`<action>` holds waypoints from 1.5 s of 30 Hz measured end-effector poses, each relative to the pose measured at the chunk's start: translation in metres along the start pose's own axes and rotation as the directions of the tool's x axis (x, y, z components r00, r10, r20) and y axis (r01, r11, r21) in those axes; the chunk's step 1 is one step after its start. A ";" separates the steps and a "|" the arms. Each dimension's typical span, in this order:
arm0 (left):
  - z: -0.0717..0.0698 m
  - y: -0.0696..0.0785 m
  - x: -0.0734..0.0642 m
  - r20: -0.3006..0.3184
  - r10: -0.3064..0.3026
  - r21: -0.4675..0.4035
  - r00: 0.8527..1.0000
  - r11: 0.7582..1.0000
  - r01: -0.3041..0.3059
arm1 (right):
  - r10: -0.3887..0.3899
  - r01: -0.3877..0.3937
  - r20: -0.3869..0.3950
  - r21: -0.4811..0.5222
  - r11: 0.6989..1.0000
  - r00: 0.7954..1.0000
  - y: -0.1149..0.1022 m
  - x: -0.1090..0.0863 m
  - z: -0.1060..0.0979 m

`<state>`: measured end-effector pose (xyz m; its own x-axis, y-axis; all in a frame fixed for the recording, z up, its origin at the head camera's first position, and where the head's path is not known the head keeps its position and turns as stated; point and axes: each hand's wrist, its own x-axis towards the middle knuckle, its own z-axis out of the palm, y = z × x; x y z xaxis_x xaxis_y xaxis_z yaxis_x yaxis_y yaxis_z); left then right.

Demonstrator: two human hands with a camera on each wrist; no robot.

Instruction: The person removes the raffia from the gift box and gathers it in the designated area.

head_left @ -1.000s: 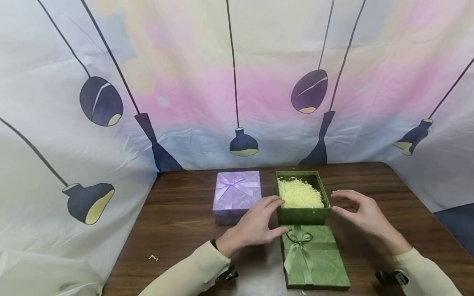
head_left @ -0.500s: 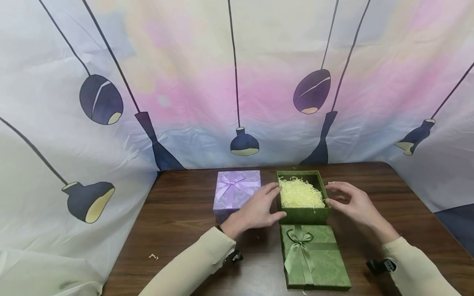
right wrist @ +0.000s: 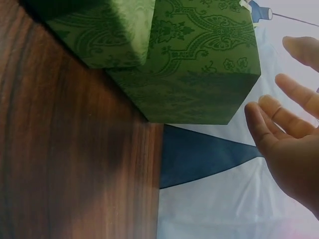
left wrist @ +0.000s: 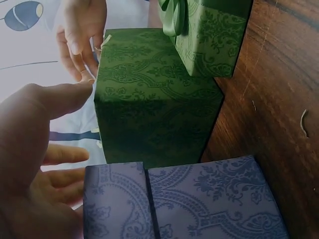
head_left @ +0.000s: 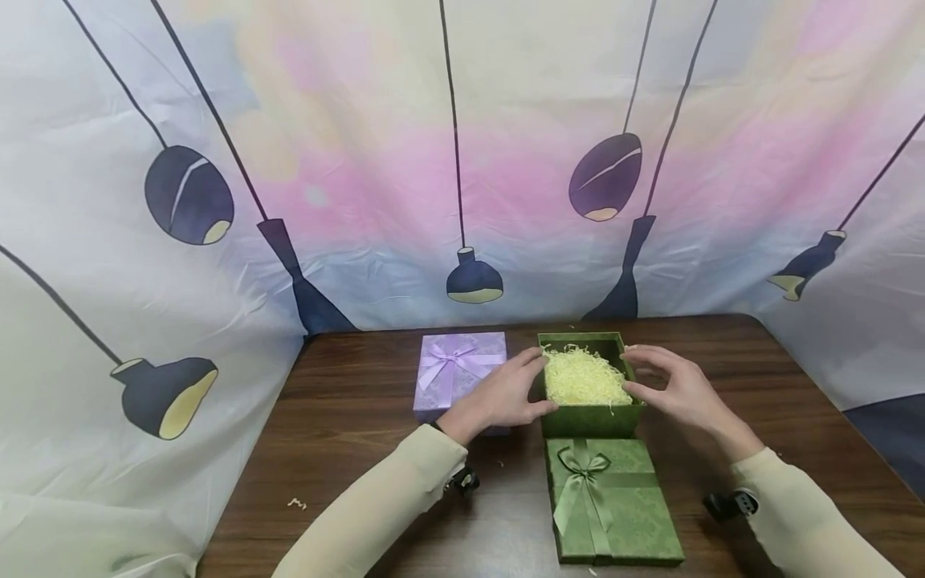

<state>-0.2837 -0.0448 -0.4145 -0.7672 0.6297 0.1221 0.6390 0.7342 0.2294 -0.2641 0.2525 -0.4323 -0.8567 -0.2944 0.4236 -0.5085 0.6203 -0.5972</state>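
Head view first: you're at a dark brown wood-grain table (head_left: 354, 482), backed by a creased fabric backdrop (head_left: 347, 185) in washed-out pink, blue and cream, printed with dark hanging lamps (head_left: 474, 279). A few stray paper shreds (head_left: 297, 503) lie toward the table's left side. Your green box (head_left: 591, 422) stands near the far edge, uncovered, with pale yellow shredded paper (head_left: 584, 379) heaped inside. Its green lid (head_left: 629, 514), bow on top, lies just in front of it, and a purple box (head_left: 442, 381) with a lilac ribbon sits to its left.

As for your hands, your arms come in from both sides in cream sleeves, and the green box is between them. Your left hand (head_left: 501, 395) is spread, fingers reaching forward along the box's left side, thumb out toward the near left corner. Your right hand (head_left: 675, 391) has its fingers gently arched at the right rim, thumb apart from them. Neither one has hold of anything that I can see. Whether any fingertips actually touch the box, I honestly can't tell.
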 end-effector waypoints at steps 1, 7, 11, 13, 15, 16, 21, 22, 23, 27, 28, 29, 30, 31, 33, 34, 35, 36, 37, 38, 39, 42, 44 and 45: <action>0.000 -0.001 0.001 0.008 0.002 0.001 1.000 1.000 -0.002 | -0.006 0.006 0.006 -0.001 1.000 1.000 0.000 0.001 0.001; 0.001 -0.005 0.004 0.021 0.021 0.003 1.000 1.000 -0.021 | -0.018 0.019 0.046 -0.030 0.999 0.999 -0.003 0.010 0.003; 0.000 -0.007 0.006 0.046 0.020 0.013 0.999 1.000 -0.020 | -0.018 0.017 0.093 0.010 1.000 0.996 -0.006 0.019 0.007; 0.000 -0.008 0.006 0.058 0.019 0.014 0.998 1.000 -0.020 | -0.026 0.021 0.123 0.038 0.999 0.992 -0.006 0.023 0.009; 0.000 -0.008 0.007 0.064 0.020 0.013 0.998 1.000 -0.021 | -0.035 0.031 0.150 0.033 0.999 0.988 -0.006 0.028 0.011; 0.000 -0.008 0.008 0.065 0.020 0.013 0.998 1.000 -0.021 | -0.044 0.039 0.163 0.029 0.999 0.986 -0.007 0.031 0.012; 0.001 -0.010 0.009 0.071 0.020 0.022 0.997 1.000 -0.021 | -0.091 0.100 0.232 -0.025 0.995 0.968 -0.008 0.044 0.017; 0.001 -0.011 0.009 0.073 0.019 0.024 0.997 0.999 -0.021 | -0.098 0.109 0.241 -0.032 0.994 0.966 -0.008 0.046 0.019; 0.001 -0.011 0.009 0.074 0.019 0.031 0.997 0.999 -0.021 | -0.100 0.115 0.249 -0.045 0.992 0.963 -0.009 0.047 0.020; 0.002 -0.010 0.009 0.066 0.017 0.033 0.998 0.999 -0.020 | -0.095 0.119 0.270 -0.076 0.990 0.958 -0.011 0.050 0.025; 0.002 -0.010 0.009 0.064 0.015 0.035 0.998 0.999 -0.018 | -0.092 0.120 0.276 -0.084 0.989 0.957 -0.012 0.051 0.026; 0.002 -0.010 0.008 0.062 0.013 0.035 0.998 0.999 -0.015 | -0.088 0.119 0.284 -0.093 0.989 0.955 -0.012 0.052 0.027; 0.002 -0.010 0.008 0.059 0.009 0.031 0.998 0.999 -0.011 | -0.084 0.117 0.294 -0.097 0.988 0.952 -0.013 0.053 0.028; 0.002 -0.010 0.008 0.058 0.007 0.032 0.998 0.999 -0.009 | -0.079 0.115 0.303 -0.102 0.988 0.950 -0.014 0.054 0.029; 0.002 -0.010 0.008 0.059 0.002 0.032 0.998 0.999 -0.004 | -0.070 0.112 0.323 -0.112 0.987 0.944 -0.015 0.055 0.031; 0.002 -0.009 0.007 0.061 0.001 0.030 0.998 1.000 -0.003 | -0.068 0.113 0.334 -0.118 0.987 0.940 -0.016 0.056 0.032; 0.002 -0.009 0.007 0.064 0.000 0.029 0.998 1.000 -0.002 | -0.066 0.116 0.343 -0.126 0.985 0.937 -0.016 0.057 0.033; 0.002 -0.009 0.007 0.066 -0.001 0.031 0.998 1.000 -0.001 | -0.065 0.118 0.351 -0.132 0.984 0.934 -0.016 0.058 0.034; 0.002 -0.009 0.007 0.068 -0.001 0.033 0.998 0.999 -0.002 | -0.066 0.124 0.357 -0.143 0.982 0.932 -0.017 0.059 0.035; 0.002 -0.009 0.007 0.069 -0.001 0.034 0.998 0.999 -0.001 | -0.064 0.127 0.363 -0.151 0.980 0.930 -0.018 0.059 0.036; 0.002 -0.009 0.007 0.069 0.000 0.036 0.998 0.999 -0.003 | -0.063 0.130 0.368 -0.159 0.979 0.928 -0.019 0.060 0.037; 0.001 -0.008 0.008 0.068 0.000 0.037 0.998 0.999 -0.003 | -0.056 0.134 0.386 -0.176 0.975 0.921 -0.023 0.063 0.038; 0.000 -0.008 0.008 0.069 -0.002 0.032 0.998 0.999 0.000 | -0.047 0.135 0.406 -0.191 0.972 0.913 -0.024 0.066 0.039; 0.000 -0.008 0.008 0.070 -0.003 0.029 0.998 1.000 0.001 | -0.037 0.130 0.417 -0.198 0.972 0.908 -0.025 0.067 0.039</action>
<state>-0.2952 -0.0455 -0.4157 -0.7636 0.6434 0.0539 0.6394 0.7419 0.2018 -0.3122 0.1886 -0.4158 -0.7956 -0.5932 0.1228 -0.5883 0.7083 -0.3902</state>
